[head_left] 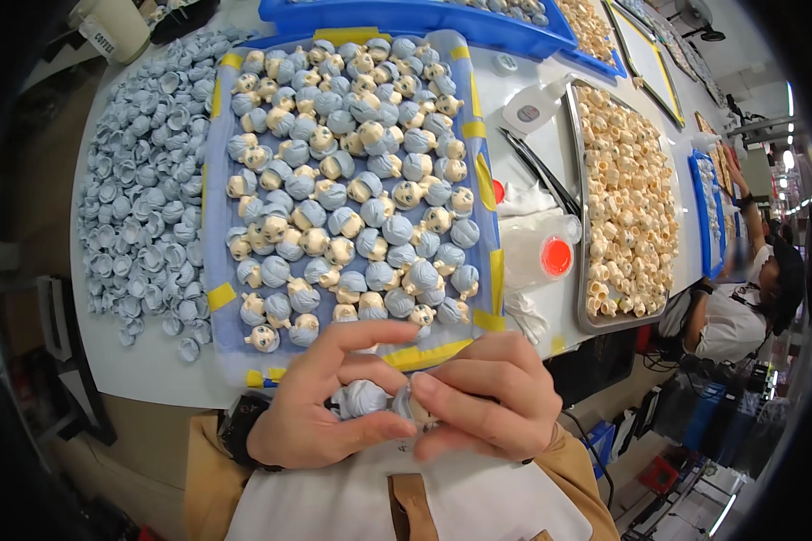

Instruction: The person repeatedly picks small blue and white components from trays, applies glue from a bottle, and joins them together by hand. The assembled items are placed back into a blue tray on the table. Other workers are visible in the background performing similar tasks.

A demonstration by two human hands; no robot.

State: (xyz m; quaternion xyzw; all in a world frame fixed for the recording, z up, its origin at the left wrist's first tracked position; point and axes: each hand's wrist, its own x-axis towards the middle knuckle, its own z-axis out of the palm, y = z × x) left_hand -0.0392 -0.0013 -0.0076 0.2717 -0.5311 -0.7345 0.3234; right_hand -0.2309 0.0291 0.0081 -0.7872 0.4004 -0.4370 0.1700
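Nearest me, above the lap, the left hand [320, 397] cradles a grey-blue doll piece [361, 398] between thumb and curled fingers, index outstretched. The right hand [487, 397], fingers bunched, pinches a greyish part [407, 405] alongside, probably to steady it; fingers hide whether they join. Beyond, a taped tray [221, 225] spreads doll heads [322, 137] loosely, perhaps against rubbing; blue shells [149, 198] heap leftward. Far right, what a co-worker [730, 329] handles is too small to tell.
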